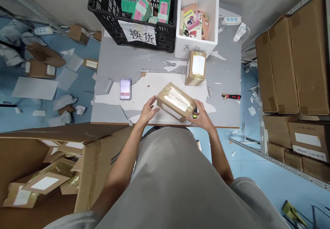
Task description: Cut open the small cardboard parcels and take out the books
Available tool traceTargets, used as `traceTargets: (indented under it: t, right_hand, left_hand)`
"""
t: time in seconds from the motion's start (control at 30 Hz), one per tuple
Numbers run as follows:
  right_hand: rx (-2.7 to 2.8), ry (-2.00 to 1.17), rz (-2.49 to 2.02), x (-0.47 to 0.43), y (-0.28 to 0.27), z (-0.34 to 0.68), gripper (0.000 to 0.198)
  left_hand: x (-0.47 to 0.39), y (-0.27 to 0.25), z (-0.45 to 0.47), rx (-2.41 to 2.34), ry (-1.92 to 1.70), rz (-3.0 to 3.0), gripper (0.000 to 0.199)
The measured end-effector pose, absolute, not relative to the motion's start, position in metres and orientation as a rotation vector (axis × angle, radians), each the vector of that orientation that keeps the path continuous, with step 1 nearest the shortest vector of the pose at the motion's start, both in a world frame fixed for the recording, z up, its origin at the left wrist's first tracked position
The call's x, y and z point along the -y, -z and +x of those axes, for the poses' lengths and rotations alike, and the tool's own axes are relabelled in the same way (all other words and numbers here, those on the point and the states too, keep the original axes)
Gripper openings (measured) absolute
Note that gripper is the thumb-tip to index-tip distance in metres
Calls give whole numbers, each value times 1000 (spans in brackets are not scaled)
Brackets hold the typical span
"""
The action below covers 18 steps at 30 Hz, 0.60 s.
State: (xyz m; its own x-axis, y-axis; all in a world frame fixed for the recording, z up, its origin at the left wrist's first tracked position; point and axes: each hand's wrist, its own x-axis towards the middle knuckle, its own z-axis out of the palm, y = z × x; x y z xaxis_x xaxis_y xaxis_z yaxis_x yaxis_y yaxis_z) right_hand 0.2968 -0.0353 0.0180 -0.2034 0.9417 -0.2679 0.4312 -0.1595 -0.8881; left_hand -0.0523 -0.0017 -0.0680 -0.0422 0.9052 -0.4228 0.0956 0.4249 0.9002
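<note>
A small taped cardboard box is tilted at an angle over the front of the table, slightly blurred, with a shiny strip across its top. My right hand grips its right end. Between those fingers and the box shows a small black-and-yellow object, whose kind I cannot make out. My left hand is beside the box's left end, fingers apart, holding nothing. Behind, a second cardboard box with a white label stands upright. A phone lies to the left, and a red-and-black utility knife to the right.
At the table's back stand a black crate and a white foam box, both holding small packages. A large open carton with parcels is at lower left. Shelved cartons line the right. Scraps litter the floor at left.
</note>
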Motion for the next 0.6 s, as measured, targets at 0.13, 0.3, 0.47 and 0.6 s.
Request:
traceTargets:
  t: [0.13,0.3,0.47,0.6]
  right_hand:
    - [1944,-1338,-1534,3,7,236,125]
    - [2029,-1346,-1721,-5,32,200,126]
    - [1704,-1430,-1781,22,56,194,130]
    - [1219,-1520,-1867,44,73,201,146]
  left_hand:
    - [11,87,-80,-1676,-829,917,70]
    - [25,109,-101,-1716,-737,898,63]
    - [34,128,-114,-1679,-645,849,65]
    - [39,139,-129,-1667,-617,808,84]
